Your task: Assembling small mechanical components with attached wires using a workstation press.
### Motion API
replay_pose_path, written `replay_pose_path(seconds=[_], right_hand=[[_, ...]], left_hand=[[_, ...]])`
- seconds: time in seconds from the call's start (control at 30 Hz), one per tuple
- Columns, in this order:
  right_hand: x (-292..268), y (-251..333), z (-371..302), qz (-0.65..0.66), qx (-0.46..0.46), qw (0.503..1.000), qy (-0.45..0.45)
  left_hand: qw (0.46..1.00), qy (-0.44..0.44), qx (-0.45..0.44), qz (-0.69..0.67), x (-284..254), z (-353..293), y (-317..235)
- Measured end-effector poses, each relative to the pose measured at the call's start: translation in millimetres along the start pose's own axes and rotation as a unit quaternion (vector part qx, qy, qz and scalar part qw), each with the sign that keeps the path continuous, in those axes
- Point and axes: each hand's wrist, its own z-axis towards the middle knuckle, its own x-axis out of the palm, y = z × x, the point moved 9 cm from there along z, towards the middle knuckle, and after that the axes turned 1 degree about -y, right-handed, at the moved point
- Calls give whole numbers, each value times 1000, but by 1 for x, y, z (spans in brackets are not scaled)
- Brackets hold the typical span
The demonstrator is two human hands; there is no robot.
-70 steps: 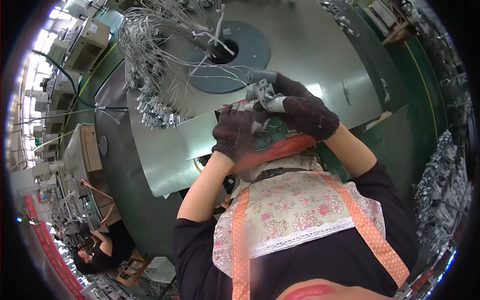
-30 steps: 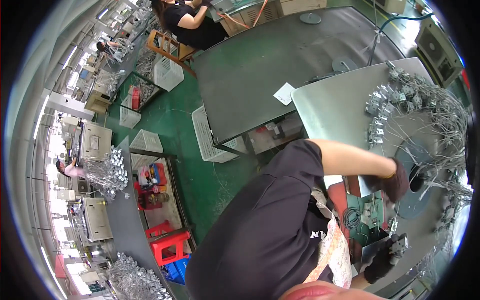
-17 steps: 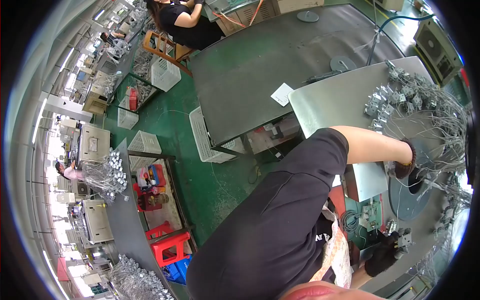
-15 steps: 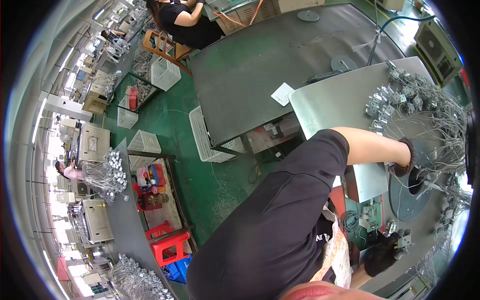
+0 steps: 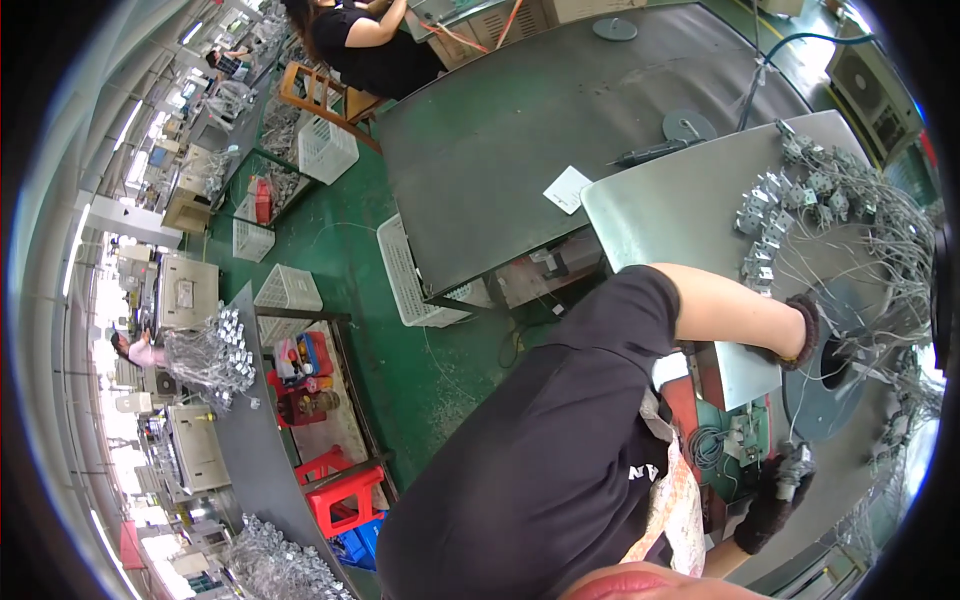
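My left hand [image 5: 792, 343], in a dark knitted glove, is over the edge of a grey disc [image 5: 815, 405] with a dark hole; its fingers are hidden behind the wrist and cuff. Lower down, my right hand [image 5: 772, 510], also in a dark glove, has its fingers closed round a small grey plug-like connector [image 5: 795, 468]. A curved row of grey plug connectors with cables [image 5: 765, 235] lies on the metal worktop [image 5: 650, 210], beyond the left forearm. Tangled grey cables [image 5: 900, 270] spread along the far right.
A grey metal box [image 5: 745, 372] and a green machine part [image 5: 742, 440] with a coiled cable [image 5: 706, 447] stand close to my body. A dark table [image 5: 520, 150] adjoins the worktop. White baskets [image 5: 400, 265], a red stool [image 5: 345, 500] and a seated person [image 5: 375, 45] are further off.
My right hand has moved up slightly and turned the connector. My left hand has shifted a little down and toward my body, off the disc's middle.
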Motion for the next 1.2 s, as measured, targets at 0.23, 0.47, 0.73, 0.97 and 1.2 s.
replay_pose_path(seconds=[0.23,0.47,0.73,0.97,1.2], right_hand=[[-49,-19,-8,-111,8,993,-44],[97,24,24,-607,-186,765,110],[90,17,8,-651,-195,730,66],[92,11,7,-704,-157,692,36],[92,5,4,-664,-169,728,-22]], left_hand=[[844,-302,-152,-416,-158,-124,50],[903,-310,-104,-278,-155,-186,73],[937,-113,-135,-301,-161,-147,48],[935,-250,-94,-233,-179,-155,47],[930,-283,-22,-232,-190,-153,18]])
